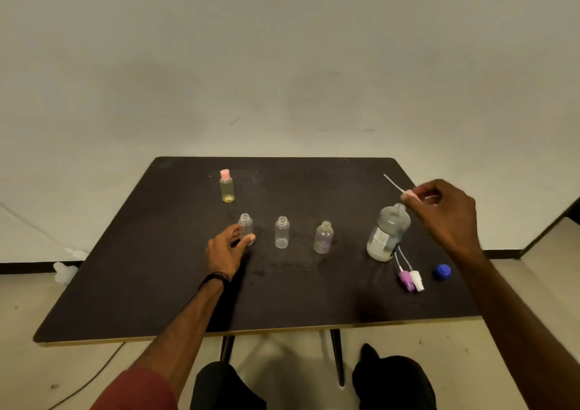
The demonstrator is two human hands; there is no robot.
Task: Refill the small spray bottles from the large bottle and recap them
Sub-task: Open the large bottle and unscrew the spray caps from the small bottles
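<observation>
Three small clear bottles stand uncapped in a row on the dark table [157,284]: left bottle [246,226], middle bottle [281,232], right bottle [323,237]. My left hand [229,251] curls its fingers and thumb around the left bottle. The large bottle [387,232] stands open at the right. Above it my right hand [445,212] pinches a pink spray cap [409,194] whose thin tube points up and left. A purple spray cap [406,279] and a white spray cap [416,279] lie beside the large bottle.
A yellowish small bottle [227,186] with a pink cap stands at the back left. A blue cap [442,271] lies at the right, near the spray caps. My knees show under the table's front edge. A cable runs over the floor at the left.
</observation>
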